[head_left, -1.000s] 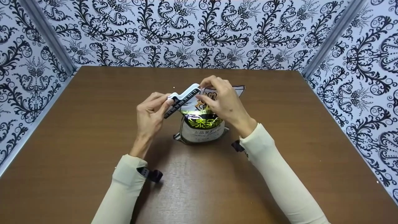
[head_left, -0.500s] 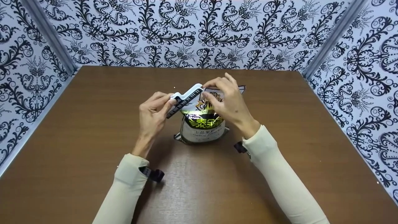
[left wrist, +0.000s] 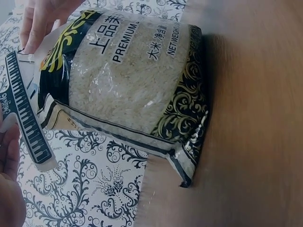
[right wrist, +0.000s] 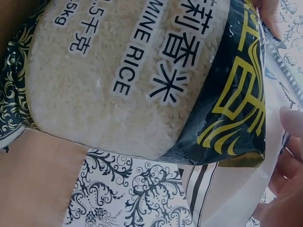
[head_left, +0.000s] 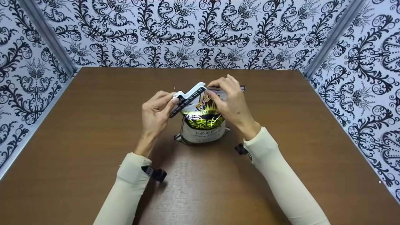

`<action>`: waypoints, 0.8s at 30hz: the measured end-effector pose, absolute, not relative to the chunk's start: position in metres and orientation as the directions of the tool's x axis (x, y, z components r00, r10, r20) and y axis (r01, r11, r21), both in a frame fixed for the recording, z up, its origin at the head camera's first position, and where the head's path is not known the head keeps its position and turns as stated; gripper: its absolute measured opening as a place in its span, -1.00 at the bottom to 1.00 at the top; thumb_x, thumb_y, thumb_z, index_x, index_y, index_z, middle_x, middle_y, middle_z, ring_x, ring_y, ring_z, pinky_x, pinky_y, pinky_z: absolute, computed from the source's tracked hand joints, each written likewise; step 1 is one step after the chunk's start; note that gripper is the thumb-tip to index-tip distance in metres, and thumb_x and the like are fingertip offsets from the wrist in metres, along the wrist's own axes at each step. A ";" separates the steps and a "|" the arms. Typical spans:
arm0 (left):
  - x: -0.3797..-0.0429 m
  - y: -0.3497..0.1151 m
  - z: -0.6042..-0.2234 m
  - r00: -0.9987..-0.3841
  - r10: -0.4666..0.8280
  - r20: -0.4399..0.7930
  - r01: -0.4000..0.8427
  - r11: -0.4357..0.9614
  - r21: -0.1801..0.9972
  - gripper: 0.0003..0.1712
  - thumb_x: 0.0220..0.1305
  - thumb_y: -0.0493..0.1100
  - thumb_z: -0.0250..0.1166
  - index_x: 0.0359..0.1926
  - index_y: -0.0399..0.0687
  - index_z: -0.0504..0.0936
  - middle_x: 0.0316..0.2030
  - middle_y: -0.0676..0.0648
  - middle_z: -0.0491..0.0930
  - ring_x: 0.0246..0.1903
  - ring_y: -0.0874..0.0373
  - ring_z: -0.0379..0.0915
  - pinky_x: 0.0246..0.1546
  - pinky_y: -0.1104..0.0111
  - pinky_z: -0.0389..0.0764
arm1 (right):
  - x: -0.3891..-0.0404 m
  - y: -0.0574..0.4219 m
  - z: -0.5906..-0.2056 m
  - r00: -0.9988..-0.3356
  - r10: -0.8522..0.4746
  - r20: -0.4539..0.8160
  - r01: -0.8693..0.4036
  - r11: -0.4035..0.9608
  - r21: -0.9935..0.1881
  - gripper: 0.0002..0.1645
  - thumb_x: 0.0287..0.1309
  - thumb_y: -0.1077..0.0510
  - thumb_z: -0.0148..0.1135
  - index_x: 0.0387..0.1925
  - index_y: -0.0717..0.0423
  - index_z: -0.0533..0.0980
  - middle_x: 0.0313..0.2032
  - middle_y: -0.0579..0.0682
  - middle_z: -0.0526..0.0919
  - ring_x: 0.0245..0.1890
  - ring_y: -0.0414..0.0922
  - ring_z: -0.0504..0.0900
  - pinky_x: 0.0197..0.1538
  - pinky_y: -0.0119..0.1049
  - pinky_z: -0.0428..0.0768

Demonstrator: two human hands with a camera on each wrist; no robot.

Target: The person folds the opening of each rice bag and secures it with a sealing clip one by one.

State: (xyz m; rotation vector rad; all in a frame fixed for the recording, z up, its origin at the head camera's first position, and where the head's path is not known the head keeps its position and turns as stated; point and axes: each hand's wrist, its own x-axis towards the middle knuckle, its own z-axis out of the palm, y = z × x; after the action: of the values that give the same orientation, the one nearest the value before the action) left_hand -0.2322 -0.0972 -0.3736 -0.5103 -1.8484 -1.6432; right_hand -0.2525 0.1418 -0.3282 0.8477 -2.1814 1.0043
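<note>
A bag of jasmine rice (head_left: 204, 134), clear-fronted with black and gold print, stands upright on the table. My left hand (head_left: 155, 114) pinches a white clip (head_left: 189, 99) with a piano-key pattern, thumb in front and fingers behind. The clip slants up to the right and overlaps the upper left of the bag in the head view. With thumb and index finger, my right hand (head_left: 232, 103) pinches the bag's upper part close to the clip's upper end. In the right wrist view, its thumb lies in front of the pale bag top, with curled fingers (right wrist: 281, 168) beside it.
The brown wooden table (head_left: 281, 150) extends around the bag on all sides. White walls (head_left: 200, 34) with black scrollwork enclose its back and sides. A small dark camera (head_left: 159, 175) sticks out from the left cuff.
My left hand and the clip have shifted slightly right. The right hand has also moved a little right, its thumb and index finger drawing closer together at the bag's top.
</note>
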 end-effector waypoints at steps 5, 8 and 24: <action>-0.233 -0.095 -0.371 -0.748 -0.103 0.656 0.639 0.155 0.753 -0.76 0.29 -0.28 0.46 -0.03 -0.20 0.81 -0.22 -0.19 0.78 -0.17 0.25 0.63 0.05 0.42 0.59 | -0.253 0.141 -0.327 -0.620 -0.286 0.730 -0.744 0.511 -0.432 -0.81 0.33 0.17 0.37 -0.13 0.22 0.66 -0.13 0.10 0.78 0.01 0.02 0.70 0.64 -0.01 0.18; -0.234 -0.094 -0.369 -0.750 -0.102 0.653 0.637 0.155 0.755 -0.76 0.28 -0.27 0.46 -0.03 -0.17 0.82 -0.22 -0.19 0.78 -0.17 0.25 0.63 0.04 0.42 0.59 | -0.253 0.141 -0.326 -0.619 -0.278 0.735 -0.743 0.510 -0.433 -0.82 0.30 0.17 0.39 -0.16 0.23 0.67 -0.14 0.10 0.79 -0.01 0.02 0.71 0.63 0.00 0.20; -0.235 -0.089 -0.364 -0.748 -0.070 0.660 0.646 0.154 0.748 -0.78 0.30 -0.24 0.46 -0.04 -0.15 0.83 -0.23 -0.15 0.76 -0.17 0.23 0.59 0.02 0.42 0.55 | -0.253 0.144 -0.321 -0.625 -0.243 0.742 -0.734 0.508 -0.452 -0.78 0.17 0.18 0.50 -0.27 0.28 0.70 -0.22 0.16 0.80 -0.08 0.10 0.73 0.60 -0.02 0.27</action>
State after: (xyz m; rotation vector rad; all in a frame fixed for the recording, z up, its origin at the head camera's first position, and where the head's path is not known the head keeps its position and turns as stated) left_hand -0.2348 -0.0890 -0.3642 -0.5469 -1.8730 -1.6465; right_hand -0.2527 0.1437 -0.3212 0.7954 -2.1397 1.0407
